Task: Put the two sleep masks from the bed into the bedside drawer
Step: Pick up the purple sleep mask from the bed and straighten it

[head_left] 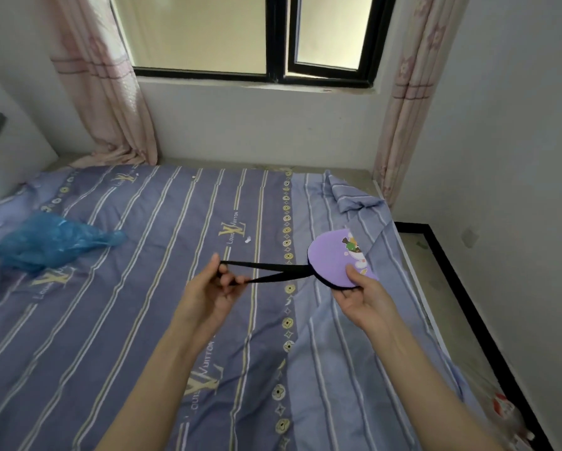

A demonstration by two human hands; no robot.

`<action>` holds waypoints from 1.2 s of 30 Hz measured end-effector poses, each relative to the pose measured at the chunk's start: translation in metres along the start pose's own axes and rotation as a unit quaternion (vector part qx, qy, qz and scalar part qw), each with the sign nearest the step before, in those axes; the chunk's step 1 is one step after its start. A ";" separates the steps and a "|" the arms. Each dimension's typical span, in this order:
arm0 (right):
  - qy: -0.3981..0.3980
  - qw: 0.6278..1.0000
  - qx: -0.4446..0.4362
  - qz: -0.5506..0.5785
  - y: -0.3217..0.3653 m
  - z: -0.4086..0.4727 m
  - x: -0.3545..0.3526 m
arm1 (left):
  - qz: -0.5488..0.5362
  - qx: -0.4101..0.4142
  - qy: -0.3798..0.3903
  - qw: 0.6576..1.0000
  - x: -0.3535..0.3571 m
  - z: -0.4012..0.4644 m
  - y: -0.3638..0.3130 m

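Observation:
A purple sleep mask (pixel 333 260) with a cartoon print and black edging hangs in the air above the bed (pixel 142 304). My right hand (pixel 362 296) grips its lower right edge, thumb on top. Its black elastic strap (pixel 269 271) stretches leftward to my left hand (pixel 212 288), whose fingers pinch the strap's loop. A second mask and the bedside drawer are not in view.
The bed has a purple striped cover with a rumpled lighter sheet (pixel 351 196) at the far right. A blue plastic bag (pixel 51 242) lies on the left. Behind stand a window (pixel 256 37) and pink curtains (pixel 110 92). Bare floor (pixel 442 288) runs along the bed's right side.

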State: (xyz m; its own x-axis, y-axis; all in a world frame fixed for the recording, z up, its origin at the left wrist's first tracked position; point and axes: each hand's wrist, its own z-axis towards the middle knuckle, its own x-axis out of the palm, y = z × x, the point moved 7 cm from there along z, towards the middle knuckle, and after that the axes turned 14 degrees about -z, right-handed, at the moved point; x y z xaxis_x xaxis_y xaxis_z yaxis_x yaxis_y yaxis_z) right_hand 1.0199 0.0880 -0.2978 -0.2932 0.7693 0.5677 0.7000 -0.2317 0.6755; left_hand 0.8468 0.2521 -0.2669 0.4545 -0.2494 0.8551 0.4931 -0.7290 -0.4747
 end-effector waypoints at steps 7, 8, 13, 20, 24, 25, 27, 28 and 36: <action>0.156 0.983 0.030 -0.091 -0.064 -0.012 0.079 | -0.103 0.169 -0.010 0.980 -0.029 -0.084 -0.058; 0.188 0.974 0.032 -0.119 -0.077 -0.019 0.089 | -0.081 0.193 -0.021 0.978 -0.036 -0.102 -0.063; 0.353 0.896 0.043 -0.265 -0.151 -0.079 0.128 | 0.069 0.314 -0.185 0.929 -0.078 -0.210 -0.080; 0.515 0.776 0.086 -0.353 -0.259 -0.175 0.188 | 0.126 0.411 -0.365 0.826 -0.130 -0.350 -0.114; 0.605 0.693 0.113 -0.376 -0.325 -0.239 0.217 | 0.093 0.443 -0.436 0.778 -0.174 -0.427 -0.131; 0.624 0.670 0.115 -0.385 -0.341 -0.254 0.224 | 0.071 0.459 -0.436 0.771 -0.185 -0.444 -0.136; 0.647 0.636 0.120 -0.403 -0.374 -0.279 0.239 | 0.031 0.499 -0.432 0.751 -0.207 -0.477 -0.148; 0.653 0.624 0.126 -0.410 -0.391 -0.290 0.248 | 0.027 0.514 -0.432 0.740 -0.216 -0.492 -0.157; 0.696 0.566 0.214 -0.386 -0.528 -0.385 0.319 | 0.077 0.622 -0.491 0.604 -0.283 -0.605 -0.263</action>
State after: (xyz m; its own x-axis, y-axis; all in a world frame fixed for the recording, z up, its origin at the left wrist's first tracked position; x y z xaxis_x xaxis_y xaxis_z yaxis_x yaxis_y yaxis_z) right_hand 0.3064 0.2264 -0.2926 -0.6396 -0.7412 0.2038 0.0198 0.2491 0.9683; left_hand 0.1394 0.1291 -0.2580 0.4861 0.6916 0.5342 0.2865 0.4514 -0.8451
